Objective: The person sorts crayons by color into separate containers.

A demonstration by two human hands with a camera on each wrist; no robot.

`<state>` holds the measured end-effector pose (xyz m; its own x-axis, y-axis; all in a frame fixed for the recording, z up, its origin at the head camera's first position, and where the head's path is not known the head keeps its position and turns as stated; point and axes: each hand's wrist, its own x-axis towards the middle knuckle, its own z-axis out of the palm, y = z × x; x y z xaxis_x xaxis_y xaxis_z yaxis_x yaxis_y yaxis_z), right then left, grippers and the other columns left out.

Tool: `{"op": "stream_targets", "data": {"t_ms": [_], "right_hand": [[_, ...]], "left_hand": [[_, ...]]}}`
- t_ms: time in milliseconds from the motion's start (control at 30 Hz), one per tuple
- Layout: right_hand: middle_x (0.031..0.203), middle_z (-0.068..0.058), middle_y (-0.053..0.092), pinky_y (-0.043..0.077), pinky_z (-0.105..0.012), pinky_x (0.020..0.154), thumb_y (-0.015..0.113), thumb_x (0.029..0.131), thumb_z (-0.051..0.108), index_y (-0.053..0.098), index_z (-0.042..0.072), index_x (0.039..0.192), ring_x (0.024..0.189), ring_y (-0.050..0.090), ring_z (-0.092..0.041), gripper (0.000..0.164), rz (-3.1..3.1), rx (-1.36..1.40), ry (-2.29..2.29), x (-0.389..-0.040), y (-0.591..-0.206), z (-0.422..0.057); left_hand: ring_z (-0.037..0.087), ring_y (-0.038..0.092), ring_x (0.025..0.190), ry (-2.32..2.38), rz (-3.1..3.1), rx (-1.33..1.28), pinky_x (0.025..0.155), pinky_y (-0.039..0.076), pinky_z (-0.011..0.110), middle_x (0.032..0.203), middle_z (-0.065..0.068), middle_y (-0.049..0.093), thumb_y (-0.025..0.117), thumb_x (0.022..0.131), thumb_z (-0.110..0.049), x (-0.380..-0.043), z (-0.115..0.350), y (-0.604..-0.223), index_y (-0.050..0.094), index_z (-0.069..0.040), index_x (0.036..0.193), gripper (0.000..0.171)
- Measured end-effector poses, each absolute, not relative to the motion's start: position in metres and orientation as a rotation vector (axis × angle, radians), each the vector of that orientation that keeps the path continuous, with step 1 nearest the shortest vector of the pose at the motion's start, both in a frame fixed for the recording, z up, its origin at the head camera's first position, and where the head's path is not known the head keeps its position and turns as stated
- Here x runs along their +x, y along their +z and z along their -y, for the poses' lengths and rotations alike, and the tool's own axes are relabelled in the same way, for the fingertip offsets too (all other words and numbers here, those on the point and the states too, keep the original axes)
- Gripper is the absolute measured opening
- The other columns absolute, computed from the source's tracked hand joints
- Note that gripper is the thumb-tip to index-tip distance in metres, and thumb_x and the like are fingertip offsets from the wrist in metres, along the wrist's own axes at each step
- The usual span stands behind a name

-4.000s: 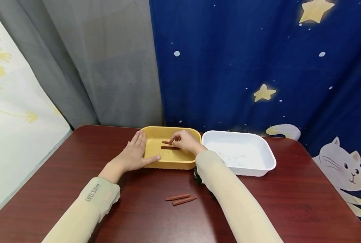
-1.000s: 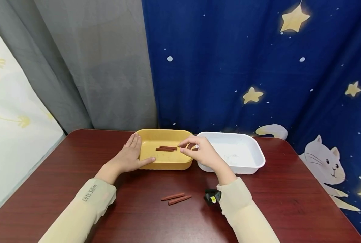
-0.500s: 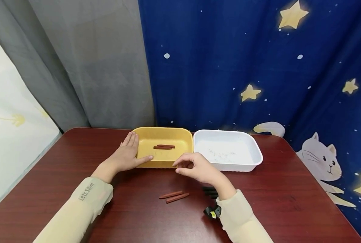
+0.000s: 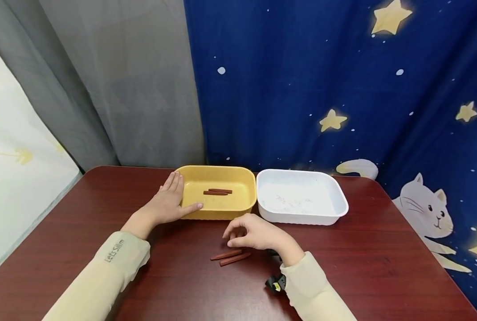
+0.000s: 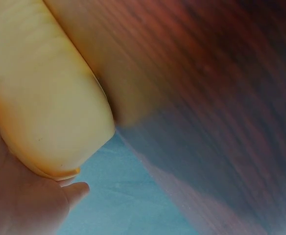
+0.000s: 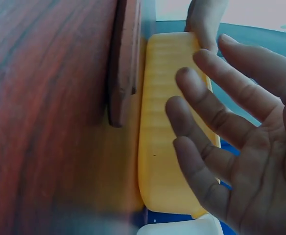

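Note:
My left hand [image 4: 167, 203] rests on the left end of a yellow tray [image 4: 218, 215], its fingers straight along the side and the thumb over the front rim. Inside that tray lie two brown crayons [image 4: 215, 193], side by side. My right hand [image 4: 254, 232] hovers just above a pair of brown crayons [image 4: 234, 259] on the table. In the right wrist view its fingers [image 6: 197, 88] are spread and relaxed, with nothing between them, and one crayon [image 6: 121, 83] shows at close range near the tray's outer wall.
A white tray [image 4: 302, 219] with grey smudges on its floor stands against the yellow tray's right side. Both are near the back edge of the dark red table [image 4: 382, 267]. A blue curtain [image 4: 282, 89] with stars and a grey curtain [image 4: 150, 89] hang behind.
My right hand let go of a crayon inside the yellow tray, then moved out toward me and down to the crayons on the table. My left hand stayed on the tray.

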<state>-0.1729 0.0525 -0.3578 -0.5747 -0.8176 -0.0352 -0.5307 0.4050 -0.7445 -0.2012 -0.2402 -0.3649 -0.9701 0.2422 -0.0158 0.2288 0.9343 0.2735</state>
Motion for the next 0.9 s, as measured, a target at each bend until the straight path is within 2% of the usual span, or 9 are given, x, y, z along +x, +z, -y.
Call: {"op": "stream_targets", "data": {"t_ms": [300, 633, 900], "right_hand": [[0.081, 0.003, 0.069, 0.047, -0.017, 0.066, 0.073, 0.089, 0.011, 0.075, 0.008, 0.105, 0.071, 0.057, -0.001, 0.016, -2.269, -1.127, -0.867, -0.172, -0.365, -0.046], [0.085, 0.002, 0.07, 0.047, -0.017, 0.07, 0.073, 0.089, 0.009, 0.076, 0.007, 0.105, 0.076, 0.057, 0.0, 0.017, -2.259, -1.137, -0.806, -0.173, -0.369, -0.048], [0.075, 0.006, 0.062, 0.043, -0.016, 0.063, 0.074, 0.085, 0.002, 0.075, 0.007, 0.101, 0.067, 0.052, -0.001, 0.016, -2.258, -1.079, -0.763, -0.17, -0.37, -0.048]], "left_hand": [[0.045, -0.002, 0.153, 0.411, -3.044, 0.357, 0.119, 0.014, 0.065, 0.163, 0.031, -0.002, 0.046, 0.089, -0.076, -0.202, 0.242, -0.364, 0.004, 0.014, 0.153, 0.118], [0.045, -0.002, 0.153, 0.426, -3.039, 0.339, 0.119, 0.013, 0.065, 0.163, 0.03, -0.002, 0.047, 0.088, -0.076, -0.201, 0.241, -0.367, 0.004, 0.014, 0.153, 0.119], [0.044, -0.002, 0.153, 0.442, -3.035, 0.355, 0.119, 0.014, 0.065, 0.164, 0.03, -0.003, 0.048, 0.089, -0.075, -0.202, 0.24, -0.367, 0.003, 0.014, 0.153, 0.118]]}}
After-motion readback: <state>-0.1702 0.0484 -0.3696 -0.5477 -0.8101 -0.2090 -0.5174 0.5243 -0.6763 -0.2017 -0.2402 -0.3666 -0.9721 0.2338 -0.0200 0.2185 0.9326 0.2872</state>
